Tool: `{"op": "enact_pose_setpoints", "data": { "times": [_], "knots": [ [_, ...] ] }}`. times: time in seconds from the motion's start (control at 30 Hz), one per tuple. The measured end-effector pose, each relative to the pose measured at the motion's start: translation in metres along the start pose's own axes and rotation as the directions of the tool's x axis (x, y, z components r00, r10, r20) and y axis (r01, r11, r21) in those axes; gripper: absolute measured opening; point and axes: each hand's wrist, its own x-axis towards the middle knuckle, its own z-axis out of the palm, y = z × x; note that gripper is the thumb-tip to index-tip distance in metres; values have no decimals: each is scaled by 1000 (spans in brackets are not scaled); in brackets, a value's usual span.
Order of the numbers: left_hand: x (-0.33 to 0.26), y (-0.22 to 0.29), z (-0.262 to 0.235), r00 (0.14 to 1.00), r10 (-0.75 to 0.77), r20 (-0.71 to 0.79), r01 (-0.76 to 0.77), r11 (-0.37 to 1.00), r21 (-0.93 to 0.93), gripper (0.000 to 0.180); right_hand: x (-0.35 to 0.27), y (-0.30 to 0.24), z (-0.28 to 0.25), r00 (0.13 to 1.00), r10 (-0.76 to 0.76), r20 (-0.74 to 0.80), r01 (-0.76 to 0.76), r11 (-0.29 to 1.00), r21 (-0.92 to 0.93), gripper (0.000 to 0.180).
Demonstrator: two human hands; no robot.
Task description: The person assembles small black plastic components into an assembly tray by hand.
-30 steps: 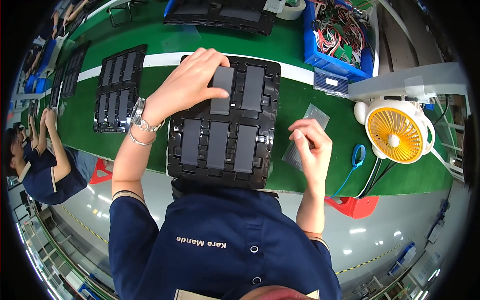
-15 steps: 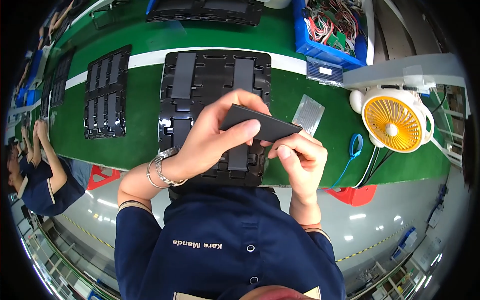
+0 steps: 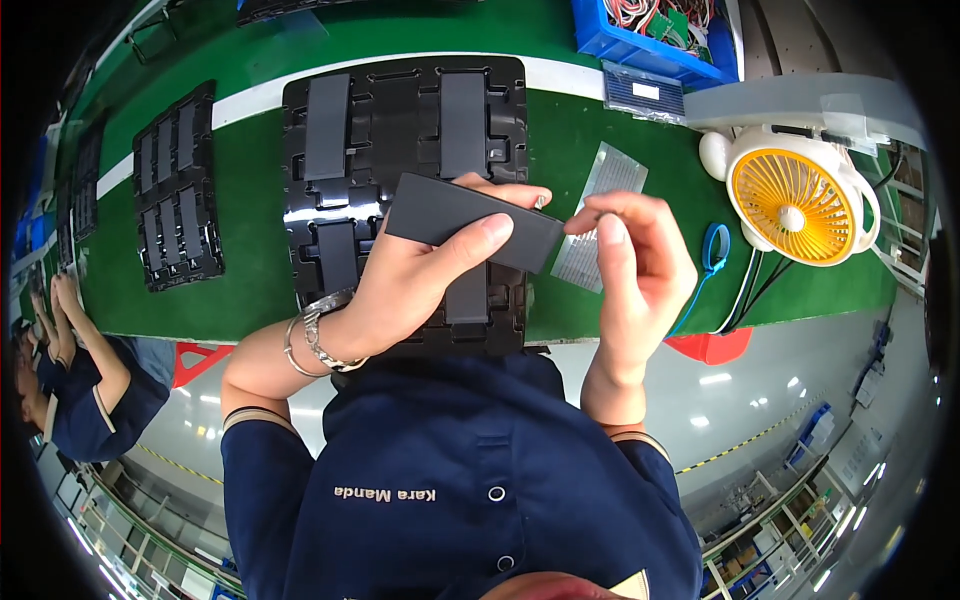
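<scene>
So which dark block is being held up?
The dark block in the person's left hand; the other dark blocks lie in black trays.

Block point(image 3: 425, 210) in L fingers point(image 3: 470, 243), over tray point(image 3: 395, 120) on desk point(image 3: 250, 200); R fingers point(image 3: 617, 257) nr block's R end. 2nd tray point(image 3: 175, 195) well L of L fingers. Sheet point(image 3: 607, 180) partly behind R fingers; strap point(image 3: 711, 257), then fan point(image 3: 790, 205), to their R. Bin point(image 3: 650, 56) w/ wires point(image 3: 630, 14) well beyond R fingers.

Black trays point(image 3: 395, 130) on a green bench point(image 3: 250, 215)
</scene>
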Motion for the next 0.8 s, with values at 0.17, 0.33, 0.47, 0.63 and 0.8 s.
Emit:
{"op": "enact_pose_setpoints", "data": {
  "times": [0.17, 0.33, 0.47, 0.63, 0.8],
  "knots": [
    [1, -4, -2, 1000, 18, -11, -17, 998, 64, 31, 2, 5, 6, 990, 59, 126, -47, 995, -93, 9],
    [4, -4, 0, 986, 167, -25, -161, 973, 165, 30, 4, 1, 12, 986, 124, 112, -113, 989, -96, 11],
    [4, -2, 0, 987, 154, -45, -143, 972, 184, 29, 4, 4, 14, 988, 100, 113, -89, 991, -104, 11],
    [5, -6, -2, 984, 174, -39, -164, 969, 184, 29, 4, 7, 19, 992, 74, 103, -63, 992, -108, 10],
    [5, -5, -1, 985, 169, -42, -158, 968, 197, 29, 3, 9, 22, 996, 60, 72, -48, 986, -158, 8]
  ]
}}
